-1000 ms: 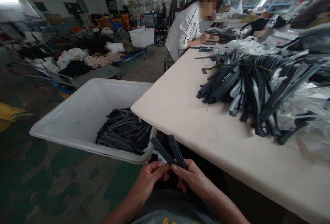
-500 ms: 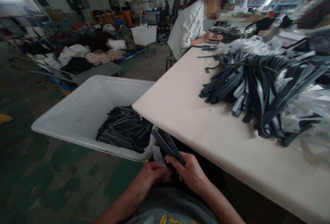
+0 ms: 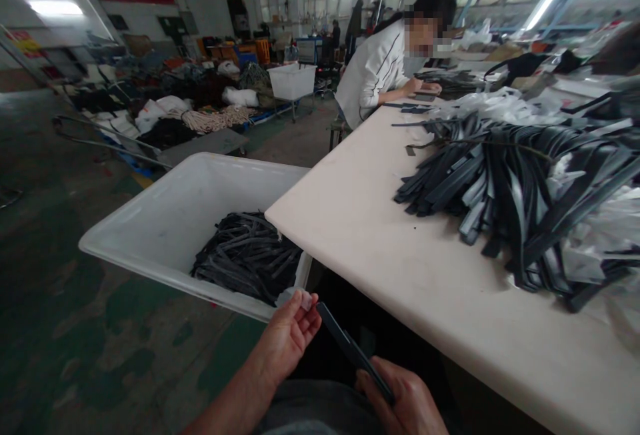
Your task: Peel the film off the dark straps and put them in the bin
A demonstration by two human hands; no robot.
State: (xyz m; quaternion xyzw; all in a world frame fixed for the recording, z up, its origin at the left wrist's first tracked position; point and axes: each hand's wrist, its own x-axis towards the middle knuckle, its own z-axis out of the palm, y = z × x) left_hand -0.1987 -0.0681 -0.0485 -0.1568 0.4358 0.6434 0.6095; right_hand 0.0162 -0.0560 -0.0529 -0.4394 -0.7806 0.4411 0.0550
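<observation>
My right hand (image 3: 407,395) is wrapped round a dark strip (image 3: 345,338), which points up and left from the fist toward my other hand. My left hand (image 3: 290,335) is closed, fingers curled and palm partly turned up, pinching a piece of whitish film (image 3: 295,298). Its fingertips are close to the far end of the strip; whether they touch it I cannot tell. Just beyond the left hand stands a white plastic tub (image 3: 145,235) with a heap of dark strips (image 3: 245,258) in it.
A pale table (image 3: 380,221) reaches over the tub's right edge. On it lie a big bundle of dark strips (image 3: 505,181) and crumpled clear plastic (image 3: 590,241). A co-worker (image 3: 370,75) in white leans over the far side. Behind the tub stands a flat trolley (image 3: 200,147).
My hands have moved apart, the right one down and to the right with the strip. The left hand has turned palm up and risen toward the tub with the film. The view has tilted up slightly.
</observation>
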